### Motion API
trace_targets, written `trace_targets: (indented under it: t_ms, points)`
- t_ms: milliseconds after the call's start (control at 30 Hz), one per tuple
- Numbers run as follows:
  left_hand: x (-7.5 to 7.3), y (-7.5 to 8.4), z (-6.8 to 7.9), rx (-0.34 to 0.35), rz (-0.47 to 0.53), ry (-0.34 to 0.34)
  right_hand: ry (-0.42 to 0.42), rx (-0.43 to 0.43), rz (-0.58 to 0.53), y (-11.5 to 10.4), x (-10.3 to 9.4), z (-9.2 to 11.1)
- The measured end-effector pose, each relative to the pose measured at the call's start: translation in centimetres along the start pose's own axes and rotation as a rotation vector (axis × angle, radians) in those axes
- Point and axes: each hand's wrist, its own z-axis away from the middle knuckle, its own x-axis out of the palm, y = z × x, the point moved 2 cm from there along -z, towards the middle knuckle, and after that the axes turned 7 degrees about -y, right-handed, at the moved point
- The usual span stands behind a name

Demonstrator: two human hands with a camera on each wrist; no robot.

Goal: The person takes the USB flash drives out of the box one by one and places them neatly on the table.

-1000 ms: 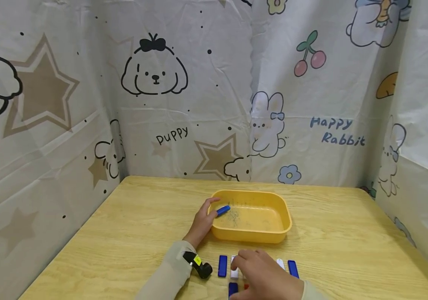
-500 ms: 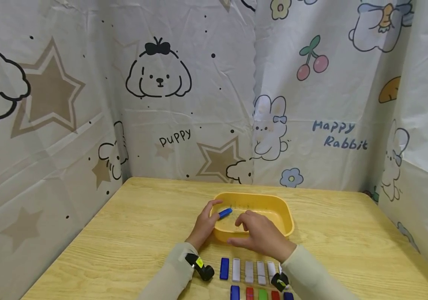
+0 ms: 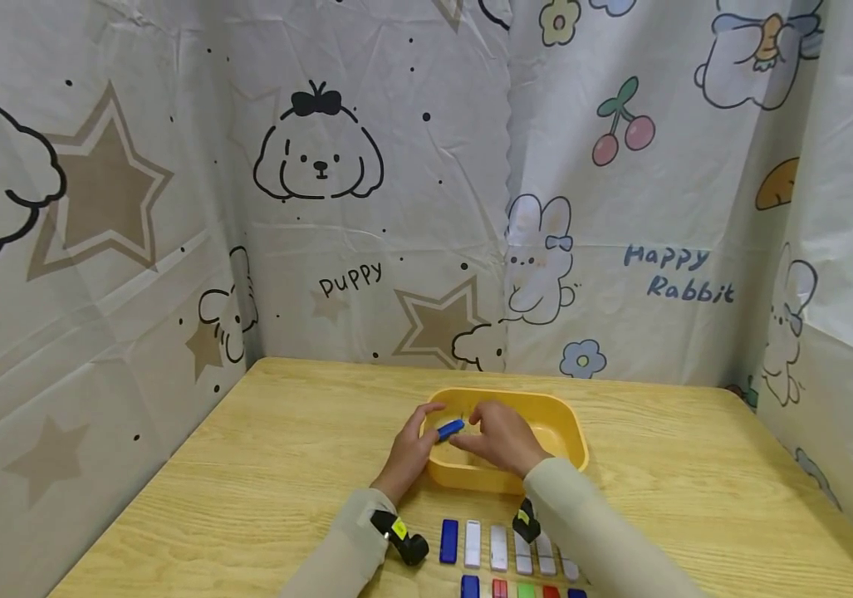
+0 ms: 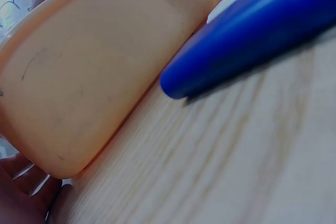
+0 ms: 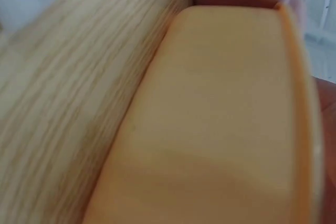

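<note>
Near the back of the table stands a yellow plastic basin (image 3: 474, 479). A small blue oblong piece (image 3: 450, 429), shaped like a USB stick, lies inside it at the left end. My left hand (image 3: 407, 453) grips the basin's left wall, fingers outside and thumb over the rim beside the blue piece. Over the basin, my right hand (image 3: 507, 436) reaches in from the right, thumb and index finger apart, close to that piece. The right wrist view shows mostly the basin's outer wall (image 5: 210, 108); the right fingertips are hidden there.
In front of the basin is a row of oblong pieces: a blue one (image 3: 449, 541), then several white ones (image 3: 473, 544). A nearer row has blue, red (image 3: 499, 589) and green (image 3: 526, 590) pieces, cut off by the frame. Printed cloth (image 3: 366, 232) hangs round the table.
My right hand has moved from above the rows of pieces forward into the basin, then left toward the blue piece. The left hand keeps its hold on the basin.
</note>
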Motion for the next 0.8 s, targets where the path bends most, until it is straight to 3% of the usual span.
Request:
trace_targets:
  t_ms: [333,800]
  points:
    - [0.0,0.2,0.0,0.017,-0.017,0.024,-0.016,0.079,0.008,0.4,2.1,-1.7]
    - [0.0,0.2,0.0,0.031,-0.02,0.02,0.001,0.038,0.181,-0.3,3.5,-3.0]
